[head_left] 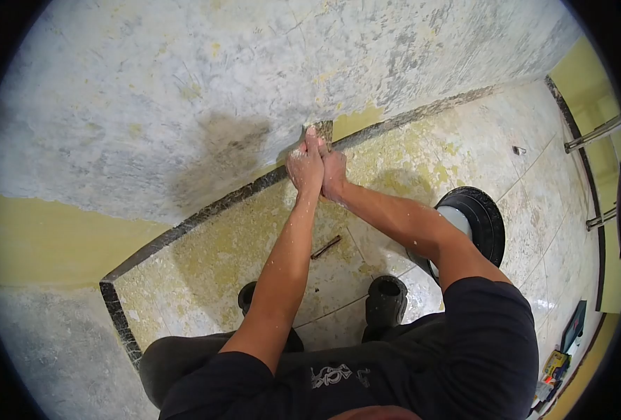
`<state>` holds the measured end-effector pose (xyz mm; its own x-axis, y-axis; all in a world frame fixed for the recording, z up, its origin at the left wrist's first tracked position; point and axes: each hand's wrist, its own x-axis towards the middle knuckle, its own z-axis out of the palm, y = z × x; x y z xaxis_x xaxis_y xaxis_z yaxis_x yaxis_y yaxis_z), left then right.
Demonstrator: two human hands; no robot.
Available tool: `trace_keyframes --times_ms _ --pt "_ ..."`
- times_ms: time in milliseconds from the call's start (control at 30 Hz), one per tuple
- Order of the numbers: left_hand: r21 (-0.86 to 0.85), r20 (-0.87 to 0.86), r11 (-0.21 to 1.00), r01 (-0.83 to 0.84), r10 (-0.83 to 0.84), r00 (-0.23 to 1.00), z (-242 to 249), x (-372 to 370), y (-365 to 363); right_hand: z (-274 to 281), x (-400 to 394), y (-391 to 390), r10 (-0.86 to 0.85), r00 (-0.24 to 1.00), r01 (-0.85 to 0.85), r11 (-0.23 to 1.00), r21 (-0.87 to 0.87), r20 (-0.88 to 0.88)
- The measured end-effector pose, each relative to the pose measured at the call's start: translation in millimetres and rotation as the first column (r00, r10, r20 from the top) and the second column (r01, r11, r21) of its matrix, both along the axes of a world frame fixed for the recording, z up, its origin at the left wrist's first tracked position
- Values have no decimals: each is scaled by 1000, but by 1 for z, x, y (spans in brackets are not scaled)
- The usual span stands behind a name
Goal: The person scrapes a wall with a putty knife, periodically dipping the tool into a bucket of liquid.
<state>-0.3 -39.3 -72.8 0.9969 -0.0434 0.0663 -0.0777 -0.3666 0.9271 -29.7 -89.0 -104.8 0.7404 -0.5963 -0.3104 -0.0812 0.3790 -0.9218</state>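
Observation:
My left hand (305,168) and my right hand (334,173) are close together, both closed around the handle of a scraper. The scraper's flat, flake-covered blade (324,129) shows just beyond my fingers, at the bottom of the wall (254,77). Its handle is hidden inside my grip. Above the dark skirting strip (216,208), patches of yellow paint (359,120) remain around the blade, while higher up the wall is mostly grey-white and scraped. White specks of dust cover my hands and forearms.
Yellow flakes litter the tiled floor (219,269). A thin dark stick-like object (326,246) lies near my shoes (385,301). By my right arm stands a black-rimmed bucket (489,227). Metal bars (594,134) jut in at right; assorted items (554,367) sit lower right.

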Motion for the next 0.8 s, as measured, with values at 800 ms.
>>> trace_keyframes --times_ms 800 --pt "12 -19 995 100 -99 995 12 4 -12 -3 7 -19 -18 999 22 994 -110 36"
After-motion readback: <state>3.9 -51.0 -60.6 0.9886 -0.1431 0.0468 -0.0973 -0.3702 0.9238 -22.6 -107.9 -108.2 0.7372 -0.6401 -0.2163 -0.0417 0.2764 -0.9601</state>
